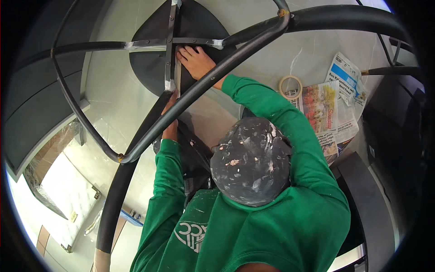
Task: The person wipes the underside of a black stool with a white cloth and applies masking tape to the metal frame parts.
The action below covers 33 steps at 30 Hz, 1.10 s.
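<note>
A black tubular frame (217, 72) stands over the floor, with flat crossing bars (170, 27) screwed at a round black panel (149, 68). Pale tape (169, 85) wraps the bar ends. My right hand (197, 62) lies on the panel beside the lower bar, fingers extended and a little apart. A narrow pale strip (178, 75), apparently tape, runs along that bar below my fingertips. My left hand (170, 115) is at the strip's lower end, its fingers drawn together by a black leg. A tube in front hides part of it, so what it grips is unclear.
My paint-spotted dark knee (251, 161) rises between my arms. To the right, a roll of masking tape (290, 87) lies by newspapers (324, 106). Dark panelled furniture (43, 86) stands at left, above a white board (70, 183). Curved tubes cross overhead.
</note>
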Available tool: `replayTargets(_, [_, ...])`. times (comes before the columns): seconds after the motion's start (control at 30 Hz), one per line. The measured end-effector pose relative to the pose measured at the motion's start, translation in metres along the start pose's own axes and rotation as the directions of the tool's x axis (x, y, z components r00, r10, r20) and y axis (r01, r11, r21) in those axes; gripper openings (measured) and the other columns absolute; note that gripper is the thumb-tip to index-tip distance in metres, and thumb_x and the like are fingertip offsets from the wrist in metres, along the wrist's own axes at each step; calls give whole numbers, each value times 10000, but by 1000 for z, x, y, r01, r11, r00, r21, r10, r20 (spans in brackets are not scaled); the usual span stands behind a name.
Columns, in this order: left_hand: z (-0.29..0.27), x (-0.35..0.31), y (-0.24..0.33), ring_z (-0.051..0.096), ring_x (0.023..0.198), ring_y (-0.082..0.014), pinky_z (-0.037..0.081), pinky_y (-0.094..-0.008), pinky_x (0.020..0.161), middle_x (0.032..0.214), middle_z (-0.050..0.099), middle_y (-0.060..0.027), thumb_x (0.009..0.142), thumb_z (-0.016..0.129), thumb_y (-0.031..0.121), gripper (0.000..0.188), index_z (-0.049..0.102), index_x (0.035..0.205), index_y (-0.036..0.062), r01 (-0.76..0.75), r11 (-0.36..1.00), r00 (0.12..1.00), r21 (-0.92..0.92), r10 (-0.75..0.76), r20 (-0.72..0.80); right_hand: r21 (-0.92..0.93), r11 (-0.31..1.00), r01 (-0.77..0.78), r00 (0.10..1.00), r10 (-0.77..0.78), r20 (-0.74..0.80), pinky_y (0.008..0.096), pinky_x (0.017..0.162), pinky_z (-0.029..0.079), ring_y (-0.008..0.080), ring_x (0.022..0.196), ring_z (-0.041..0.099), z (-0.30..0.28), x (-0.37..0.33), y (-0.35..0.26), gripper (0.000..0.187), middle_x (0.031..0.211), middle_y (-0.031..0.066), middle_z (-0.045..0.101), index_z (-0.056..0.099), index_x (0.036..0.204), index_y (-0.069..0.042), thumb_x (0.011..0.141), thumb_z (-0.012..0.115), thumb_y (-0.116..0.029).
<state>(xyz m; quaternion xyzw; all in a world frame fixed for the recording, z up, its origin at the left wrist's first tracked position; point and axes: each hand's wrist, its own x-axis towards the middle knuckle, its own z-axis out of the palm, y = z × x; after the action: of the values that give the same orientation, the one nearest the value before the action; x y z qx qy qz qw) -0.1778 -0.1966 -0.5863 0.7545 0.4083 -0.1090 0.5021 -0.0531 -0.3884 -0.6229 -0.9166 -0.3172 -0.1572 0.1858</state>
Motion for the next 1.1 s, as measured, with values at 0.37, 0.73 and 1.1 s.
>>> replayTargets(0.37, [-24, 23, -55, 655, 683, -199, 511, -379, 671, 719, 640, -52, 1020, 592, 371, 313, 764, 1148, 143, -367, 785, 929, 500, 338, 151, 276, 961, 16, 999, -28, 41, 517, 1163, 363, 321, 1395, 477, -10, -10, 4, 494, 1503, 143, 510, 562, 1432, -107, 946, 522, -187])
replayTargets(0.73, [-17, -26, -6, 683, 731, -259, 504, -424, 700, 789, 671, -136, 1045, 572, 352, 331, 719, 1098, 60, -580, 680, 786, 448, 613, 87, 331, 944, -3, 993, -35, 109, 536, 1240, 271, 350, 1471, 389, -18, -13, 0, 620, 1566, 171, 439, 463, 1528, -71, 910, 500, -51])
replayTargets(1.1, [-28, -36, -31, 568, 1295, -414, 430, -464, 1103, 1369, 593, -284, 1019, 580, 306, 525, 549, 1434, -14, -453, 503, 813, 736, 572, 109, 448, 888, -99, 989, 37, 145, 546, 1223, 298, 408, 1468, 376, -31, -43, 3, 547, 1558, 234, 415, 546, 1461, -48, 922, 613, -109])
